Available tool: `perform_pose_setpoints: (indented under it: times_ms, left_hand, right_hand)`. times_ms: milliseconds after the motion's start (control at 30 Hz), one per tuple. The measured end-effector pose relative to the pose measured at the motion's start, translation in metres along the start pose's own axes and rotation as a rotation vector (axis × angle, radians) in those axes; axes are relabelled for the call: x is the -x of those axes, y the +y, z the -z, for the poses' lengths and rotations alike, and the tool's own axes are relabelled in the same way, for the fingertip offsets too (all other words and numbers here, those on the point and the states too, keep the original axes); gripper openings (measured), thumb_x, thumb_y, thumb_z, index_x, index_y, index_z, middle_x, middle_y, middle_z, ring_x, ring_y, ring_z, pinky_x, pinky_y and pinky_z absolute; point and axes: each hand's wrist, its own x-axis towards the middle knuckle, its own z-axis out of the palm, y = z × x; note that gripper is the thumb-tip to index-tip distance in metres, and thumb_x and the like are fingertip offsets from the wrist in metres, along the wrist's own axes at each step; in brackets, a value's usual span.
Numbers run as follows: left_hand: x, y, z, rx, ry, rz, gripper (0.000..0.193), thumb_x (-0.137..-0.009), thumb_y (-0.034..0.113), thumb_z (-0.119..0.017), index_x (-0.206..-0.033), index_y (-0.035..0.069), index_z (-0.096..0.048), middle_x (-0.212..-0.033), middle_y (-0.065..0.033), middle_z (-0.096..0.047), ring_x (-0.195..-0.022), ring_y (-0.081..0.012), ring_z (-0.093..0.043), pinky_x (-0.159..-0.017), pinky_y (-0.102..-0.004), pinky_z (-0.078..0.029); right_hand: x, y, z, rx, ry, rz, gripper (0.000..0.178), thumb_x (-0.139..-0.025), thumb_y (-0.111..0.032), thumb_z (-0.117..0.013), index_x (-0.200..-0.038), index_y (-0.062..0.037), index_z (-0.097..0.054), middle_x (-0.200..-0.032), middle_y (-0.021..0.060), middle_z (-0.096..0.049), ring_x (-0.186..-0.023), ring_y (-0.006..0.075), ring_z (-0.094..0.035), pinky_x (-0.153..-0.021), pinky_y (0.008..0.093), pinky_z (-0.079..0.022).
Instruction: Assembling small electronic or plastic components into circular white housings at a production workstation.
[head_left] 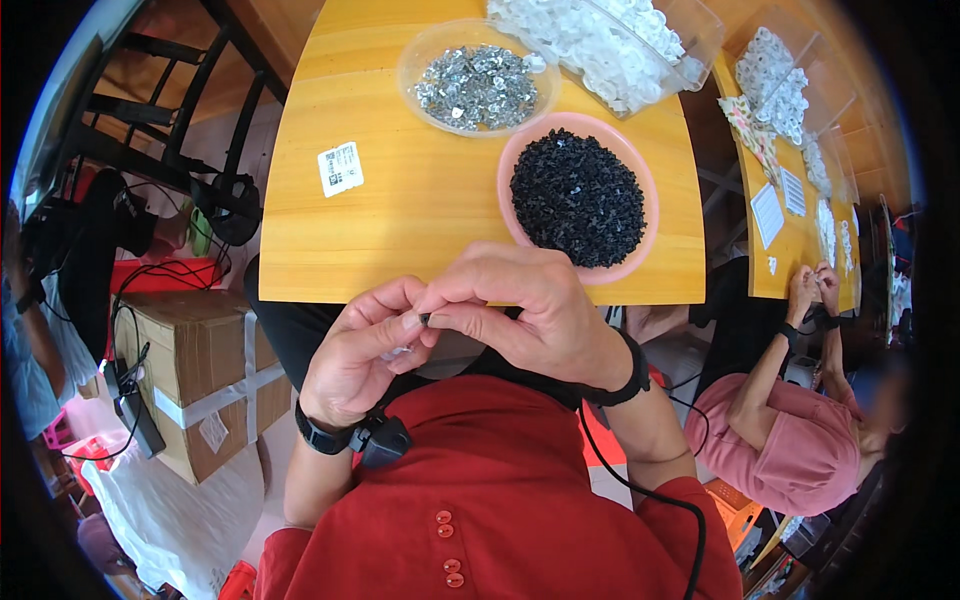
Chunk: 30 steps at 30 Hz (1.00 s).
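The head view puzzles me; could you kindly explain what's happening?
At a yellow table, a person in red holds a tiny dark piece, left grip and right grip meeting on it. In front stand a pink tray of black pieces, a bowl of silvery pieces and a clear bin of white parts. To the right, a co-worker handles something too small to tell.

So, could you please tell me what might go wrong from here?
The small dark piece between the left hand and right hand might slip and drop, since it shows just off the near edge of the table. The pink dish sits close to that edge, so a bump could spill its black pieces.
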Motion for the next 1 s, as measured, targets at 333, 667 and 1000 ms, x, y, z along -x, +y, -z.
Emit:
perform_pose_setpoints:
  times_ms: [333, 667, 1000]
  left_hand:
    - [0.002, -0.010, -0.029, -0.535, 0.399, -0.337, 0.008, -0.092, 0.010, -0.060, -0.097, 0.003, -0.061, -0.076, 0.0032, -0.058, -0.061, -0.0003, -0.043, -0.054, -0.0159, -0.032]
    - [0.001, -0.004, -0.024, -0.461, 0.351, -0.293, 0.008, -0.093, 0.011, -0.057, -0.094, 0.003, -0.060, -0.074, 0.0014, -0.059, -0.059, -0.0012, -0.042, -0.053, -0.0169, -0.031]
    - [-0.002, -0.004, -0.023, -0.302, 0.291, -0.168, 0.009, -0.092, 0.014, -0.055, -0.088, 0.007, -0.057, -0.073, -0.0006, -0.059, -0.056, -0.0027, -0.040, -0.050, -0.0181, -0.028]
  right_hand:
    - [0.005, -0.007, -0.014, 0.072, 0.213, -0.212, 0.008, -0.084, -0.006, -0.066, -0.088, 0.0003, -0.065, -0.075, 0.0096, -0.062, -0.058, 0.0168, -0.060, -0.054, 0.0260, -0.047]
    - [0.009, -0.005, -0.007, 0.358, 0.206, -0.003, 0.007, -0.079, -0.006, -0.068, -0.086, -0.0045, -0.065, -0.071, 0.0075, -0.060, -0.061, 0.0235, -0.057, -0.060, 0.0333, -0.043]
    - [0.008, 0.005, -0.005, 0.618, 0.124, 0.313, 0.010, -0.076, -0.008, -0.066, -0.081, -0.0087, -0.058, -0.072, 0.0019, -0.054, -0.066, 0.0200, -0.053, -0.069, 0.0348, -0.042]
